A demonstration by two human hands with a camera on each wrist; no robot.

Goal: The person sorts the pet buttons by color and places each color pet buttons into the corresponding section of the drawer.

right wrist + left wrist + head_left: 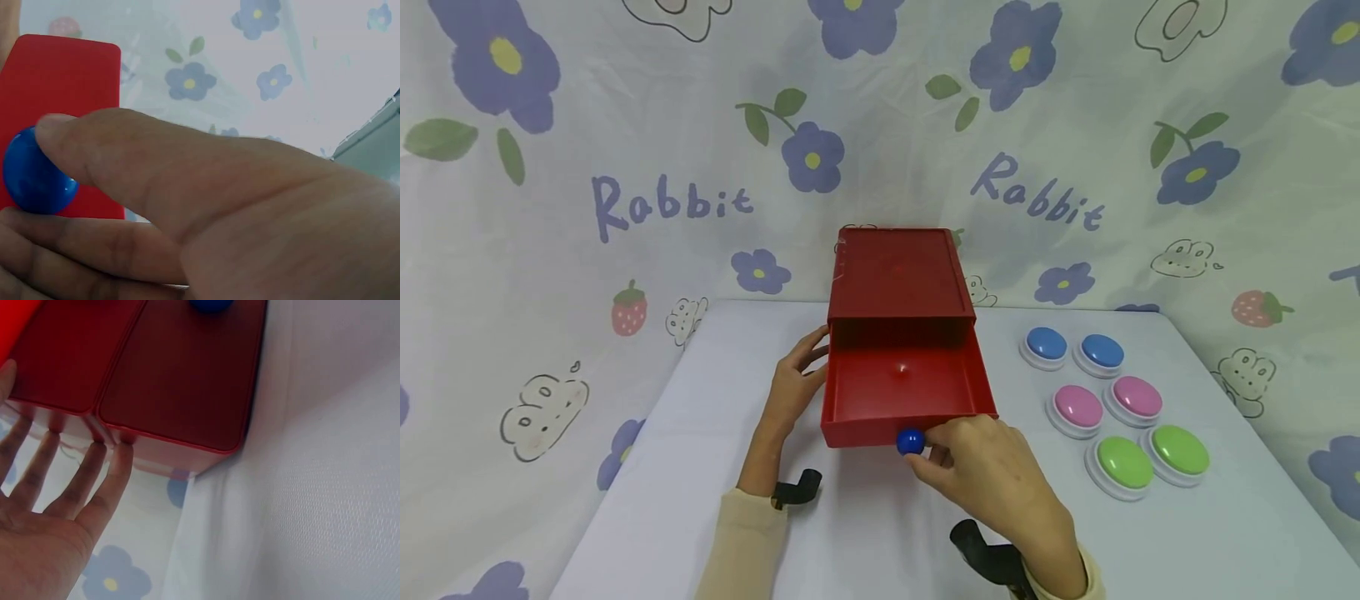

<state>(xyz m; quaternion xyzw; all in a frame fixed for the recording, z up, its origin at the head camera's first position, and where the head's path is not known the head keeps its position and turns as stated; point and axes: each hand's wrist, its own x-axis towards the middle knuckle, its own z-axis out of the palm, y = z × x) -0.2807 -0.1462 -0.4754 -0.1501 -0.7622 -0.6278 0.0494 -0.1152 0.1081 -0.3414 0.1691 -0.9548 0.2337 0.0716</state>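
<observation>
- Red drawer [861,433] slid out of red cab [898,271]; visible inside = red floor w/ small bright glint.
- Blue knob [910,442] at drawer front, pinched btwn thumb & fingers of R hand [992,471].
- L hand [793,385] open, fingertips touching cab's L side.
- R of cab, on white table [647,483]: 6 domed buttons [1078,407], 2 ea. blue/pink/green, white bases.

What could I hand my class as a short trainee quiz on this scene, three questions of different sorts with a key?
1. Which hand holds the blue knob of the red drawer?
2. True or false: the red drawer is fully closed.
3. How many pink buttons are on the table?

Key:
1. The right hand.
2. False; it is pulled open.
3. Two.
</observation>
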